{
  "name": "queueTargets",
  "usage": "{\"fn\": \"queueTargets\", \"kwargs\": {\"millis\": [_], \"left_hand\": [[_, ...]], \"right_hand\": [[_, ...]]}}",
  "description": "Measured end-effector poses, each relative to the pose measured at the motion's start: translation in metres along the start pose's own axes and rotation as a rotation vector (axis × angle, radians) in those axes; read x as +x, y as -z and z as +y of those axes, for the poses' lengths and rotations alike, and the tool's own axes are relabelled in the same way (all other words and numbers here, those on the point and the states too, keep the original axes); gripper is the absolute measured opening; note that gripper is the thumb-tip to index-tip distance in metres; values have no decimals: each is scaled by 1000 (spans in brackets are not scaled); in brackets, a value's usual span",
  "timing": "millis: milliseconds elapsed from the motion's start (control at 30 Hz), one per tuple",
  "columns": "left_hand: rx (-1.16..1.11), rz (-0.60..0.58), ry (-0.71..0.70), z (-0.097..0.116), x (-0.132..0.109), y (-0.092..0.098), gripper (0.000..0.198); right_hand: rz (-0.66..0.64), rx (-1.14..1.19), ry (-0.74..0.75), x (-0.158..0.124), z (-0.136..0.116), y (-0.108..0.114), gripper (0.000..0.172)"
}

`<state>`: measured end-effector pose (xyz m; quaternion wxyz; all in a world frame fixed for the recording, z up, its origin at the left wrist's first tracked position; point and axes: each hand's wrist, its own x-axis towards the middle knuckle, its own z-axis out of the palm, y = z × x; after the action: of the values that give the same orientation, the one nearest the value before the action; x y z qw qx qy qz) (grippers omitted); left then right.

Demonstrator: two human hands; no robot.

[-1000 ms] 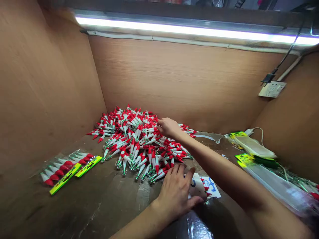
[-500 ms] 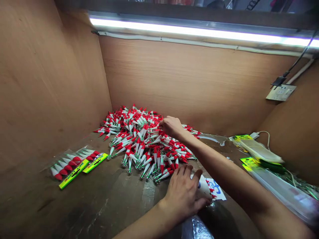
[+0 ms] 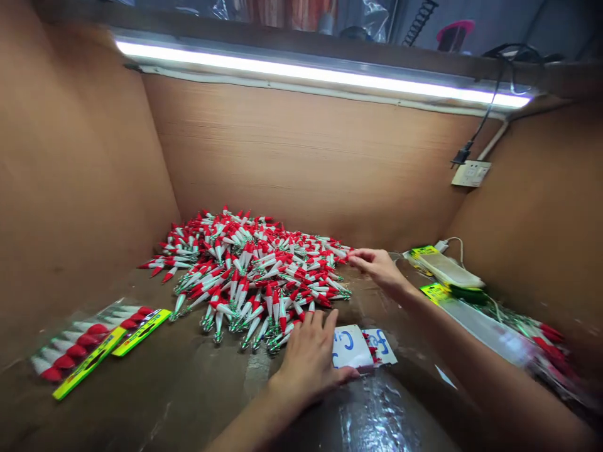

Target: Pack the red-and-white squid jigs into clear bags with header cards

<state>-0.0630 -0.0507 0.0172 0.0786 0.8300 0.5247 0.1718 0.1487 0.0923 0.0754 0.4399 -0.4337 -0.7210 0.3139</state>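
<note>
Right hand (image 3: 377,267) pinched narrow, hold unclear, at edge of red-and-white tapered lure heap (image 3: 254,267), left hand (image 3: 308,351) spread over blue-lettered white card (image 3: 352,346)

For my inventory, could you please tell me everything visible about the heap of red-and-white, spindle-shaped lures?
The heap of lures lies loose on the dark brown tabletop, near the brown wooden wall. The tapered, plastic-looking lures point many ways; many are red at one end, with green and metallic hooks at the other. The bare right hand is at the heap's right edge; its grip is unclear.
</note>
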Motion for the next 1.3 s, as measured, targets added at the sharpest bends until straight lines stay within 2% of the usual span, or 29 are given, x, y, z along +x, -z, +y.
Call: {"fn": "queueTargets", "kwargs": {"millis": [133,200,267,467,567,700,867,1033,1300], "left_hand": [[30,-69,18,-7,2,-4,95],[24,-106,11,-8,3,-5,86],[17,-125,9,-7,4,-5,78],[-7,-142,-8,-2,12,-3,77],[-20,-137,-28,-2,14,-6,75],[-38,-139,-52,-8,15,-11,78],[-42,-134,-59,-11,15,-13,80],[-45,-153,-96,-8,16,-12,76],[-21,-156,-91,-3,15,-10,75]], "right_hand": [[-168,-193,-158,-76,51,62,40],[-234,-238,-212,-101,67,77,40],[-286,-262,-222,-114,76,81,38],[-389,-261,-126,-115,74,59,31],[-341,-325,-79,-119,70,43,28],[-255,-452,58,-127,70,28,23],[-240,-611,214,-125,70,25,18],[-274,-785,357,-125,70,22,24],[-273,-780,365,-128,69,21,21]]}}
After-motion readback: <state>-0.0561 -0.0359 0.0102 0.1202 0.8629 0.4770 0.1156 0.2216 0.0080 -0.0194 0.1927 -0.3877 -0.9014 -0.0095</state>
